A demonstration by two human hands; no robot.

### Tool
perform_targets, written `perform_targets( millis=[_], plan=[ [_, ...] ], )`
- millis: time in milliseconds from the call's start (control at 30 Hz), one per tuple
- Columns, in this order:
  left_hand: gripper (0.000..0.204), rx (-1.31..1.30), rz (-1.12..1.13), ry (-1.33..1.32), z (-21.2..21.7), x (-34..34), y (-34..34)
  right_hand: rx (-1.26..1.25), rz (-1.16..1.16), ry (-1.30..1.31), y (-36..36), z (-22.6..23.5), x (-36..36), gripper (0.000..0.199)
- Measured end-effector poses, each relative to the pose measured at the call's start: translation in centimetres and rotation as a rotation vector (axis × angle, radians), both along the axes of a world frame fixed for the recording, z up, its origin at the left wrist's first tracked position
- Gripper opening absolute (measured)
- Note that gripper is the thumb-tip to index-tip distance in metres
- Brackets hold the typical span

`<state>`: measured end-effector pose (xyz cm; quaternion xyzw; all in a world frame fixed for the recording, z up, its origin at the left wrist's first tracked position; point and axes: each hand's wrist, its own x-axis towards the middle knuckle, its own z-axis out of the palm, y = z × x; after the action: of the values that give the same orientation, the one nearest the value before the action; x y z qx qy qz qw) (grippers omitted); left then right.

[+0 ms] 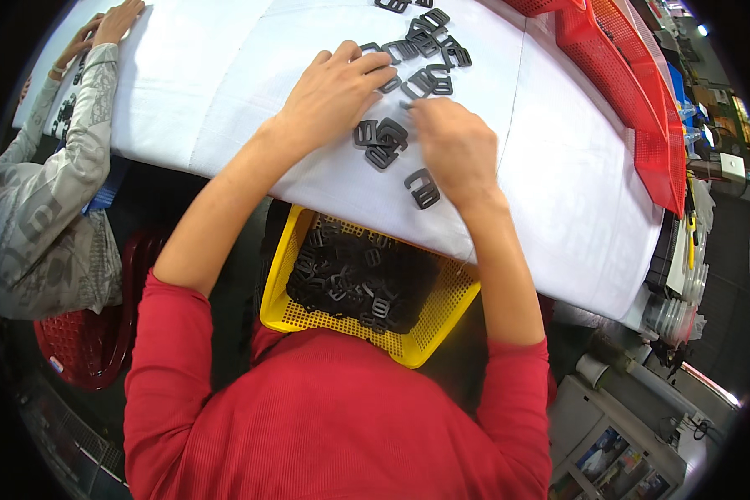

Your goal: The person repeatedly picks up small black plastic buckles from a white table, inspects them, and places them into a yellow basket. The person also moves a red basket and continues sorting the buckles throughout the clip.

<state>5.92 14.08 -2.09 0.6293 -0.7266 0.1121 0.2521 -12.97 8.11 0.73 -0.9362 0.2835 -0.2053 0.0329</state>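
Observation:
Black plastic slide buckles point(422, 37) lie in a loose trail over the white-covered table point(250, 75). My left hand point(333, 96) rests among them, fingers spread, its fingertips at a buckle point(389, 84). To its right, my right hand point(458, 150) is curled and slightly blurred. A small dark bit shows at its fingertips, but what it grips is hidden. Between and below my hands sits a little cluster of buckles point(381, 143). One single buckle point(422, 189) lies beside my right wrist, closer to the table's near edge.
A yellow perforated basket point(442, 329) full of black buckles stands below the table edge, before my body. Red perforated baskets point(617, 75) line the table's right side. At the far left, another person's arms point(96, 100) reach over the table by more black pieces. A red stool point(83, 342) stands there.

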Motion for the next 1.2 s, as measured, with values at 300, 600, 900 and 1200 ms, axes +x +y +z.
perform_targets(
  millis=[300,600,900,1200],
  plan=[
    [0.024,0.105,-0.115,-0.231,-0.1,0.2,-1.4,0.416,-0.181,-0.047,0.5,2.2,-3.2,0.018],
    [0.030,0.092,-0.041,0.056,-0.2,0.4,2.4,0.525,-0.239,0.101,2.1,1.4,-0.5,0.025],
    [0.027,0.076,0.070,0.099,-1.0,1.4,1.5,0.402,-0.211,0.002,4.5,1.3,-0.5,0.046],
    [0.032,0.032,0.068,0.286,1.6,0.4,4.5,0.337,-0.247,0.027,5.9,0.3,-0.4,0.069]
  ],
)
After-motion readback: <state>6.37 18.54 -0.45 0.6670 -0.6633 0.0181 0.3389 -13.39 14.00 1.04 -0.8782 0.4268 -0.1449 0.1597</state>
